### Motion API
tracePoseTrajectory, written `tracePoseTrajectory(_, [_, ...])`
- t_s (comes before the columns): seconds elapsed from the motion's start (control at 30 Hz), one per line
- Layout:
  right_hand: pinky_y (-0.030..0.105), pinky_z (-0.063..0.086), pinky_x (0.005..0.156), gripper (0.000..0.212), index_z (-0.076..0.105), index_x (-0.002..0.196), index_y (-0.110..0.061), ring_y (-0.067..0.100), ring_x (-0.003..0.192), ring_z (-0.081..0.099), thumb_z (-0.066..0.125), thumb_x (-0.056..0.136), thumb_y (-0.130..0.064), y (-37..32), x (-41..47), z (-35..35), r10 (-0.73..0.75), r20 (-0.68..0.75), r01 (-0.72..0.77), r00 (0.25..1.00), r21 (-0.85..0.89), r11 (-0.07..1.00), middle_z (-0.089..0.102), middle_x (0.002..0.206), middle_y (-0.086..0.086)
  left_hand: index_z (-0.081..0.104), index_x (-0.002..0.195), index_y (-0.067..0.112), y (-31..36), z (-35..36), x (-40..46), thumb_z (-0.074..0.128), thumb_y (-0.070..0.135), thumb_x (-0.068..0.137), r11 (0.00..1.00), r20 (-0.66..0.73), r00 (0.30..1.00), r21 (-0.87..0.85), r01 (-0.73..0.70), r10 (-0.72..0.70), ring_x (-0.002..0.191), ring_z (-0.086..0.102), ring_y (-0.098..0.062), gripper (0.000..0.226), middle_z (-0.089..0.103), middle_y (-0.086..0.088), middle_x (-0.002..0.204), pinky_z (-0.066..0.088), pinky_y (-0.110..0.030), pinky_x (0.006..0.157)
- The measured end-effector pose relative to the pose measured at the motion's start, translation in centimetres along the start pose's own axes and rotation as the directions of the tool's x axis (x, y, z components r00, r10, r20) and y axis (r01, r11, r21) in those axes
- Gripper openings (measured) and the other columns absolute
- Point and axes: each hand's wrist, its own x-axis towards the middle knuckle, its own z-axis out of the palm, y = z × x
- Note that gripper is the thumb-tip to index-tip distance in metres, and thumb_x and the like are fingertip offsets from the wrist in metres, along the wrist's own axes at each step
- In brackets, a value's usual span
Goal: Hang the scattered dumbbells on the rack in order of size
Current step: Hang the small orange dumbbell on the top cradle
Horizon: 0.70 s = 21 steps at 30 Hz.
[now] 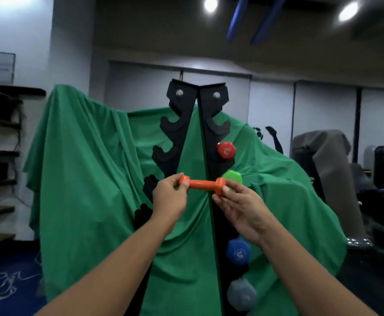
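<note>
Now both hands are up in front of the rack (pixel 200 133), and between them sits the orange dumbbell (pixel 201 184), held level and crosswise at about the height of the rack's middle hooks. On the near side, the left hand (pixel 169 199) pinches the dumbbell's left head, thumb on the front and fingers curled over the top. Over on the other end, the right hand (pixel 239 210) has its thumb pressed to the right head while the other fingers are curled loosely below; how far they reach round the back of that head cannot be told. The rack itself is a tall black frame with two columns of hooked cradles meeting at a central spine, standing against a green cloth (pixel 84 167) draped behind it. Its left column of hooks shows bare in the upper slots. Down the right column, a red dumbbell (pixel 226 150) hangs with its end facing out, a bright green dumbbell (pixel 232 179) sits just below it and right behind the orange one's right head, then a blue dumbbell (pixel 237 252) lower down marked with a 5, and a grey dumbbell (pixel 242 293) at the bottom. Off to the left stands a dark shelf unit (pixel 1 156).
</note>
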Motion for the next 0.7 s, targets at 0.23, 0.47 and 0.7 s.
tracePoseTrajectory(0.23, [0.029, 0.063, 0.084, 0.034, 0.061, 0.13, 0.006, 0.033, 0.101, 0.073, 0.057, 0.097, 0.005, -6.2, 1.4, 2.5, -0.05, 0.108, 0.059, 0.993, -0.077, 0.995, 0.066, 0.124, 0.027, 0.075, 0.115, 0.017, 6.0, 3.1, 4.3, 0.061, 0.012, 0.103, 0.955, 0.075, 0.997, -0.295, 0.044, -0.022, 0.1, 0.074, -0.02, 0.019, 0.076, 0.0, 0.102, 0.061, -0.038, 0.093])
tracePoseTrajectory(0.47, [0.038, 0.06, 0.097, 0.032, 0.062, 0.124, -0.001, 0.033, 0.107, 0.073, 0.066, 0.092, 0.0, -9.4, 2.9, 3.3, -0.361, 0.12, 0.38, 0.925, -0.237, 0.894, 0.074, 0.113, 0.021, 0.077, 0.117, 0.022, 8.9, 5.2, 7.7, 0.07, 0.024, 0.096, 0.943, 0.107, 0.978, -0.302, -0.141, 0.181, 0.1, 0.074, -0.008, 0.022, 0.079, 0.004, 0.106, 0.058, -0.031, 0.095])
tracePoseTrajectory(0.7, [0.028, 0.052, 0.086, 0.019, 0.068, 0.112, -0.032, 0.011, 0.093, 0.07, 0.071, 0.098, -0.02, -13.3, 8.2, 4.0, -0.643, 0.123, 0.484, 0.756, -0.767, 0.421, 0.076, 0.1, -0.004, 0.038, 0.159, 0.019, 6.7, 7.2, 8.6, 0.065, 0.041, 0.099, 0.977, 0.098, 0.983, 0.131, -0.166, 0.154, 0.143, 0.047, -0.024, 0.069, 0.049, -0.01, 0.156, 0.038, -0.04, 0.118])
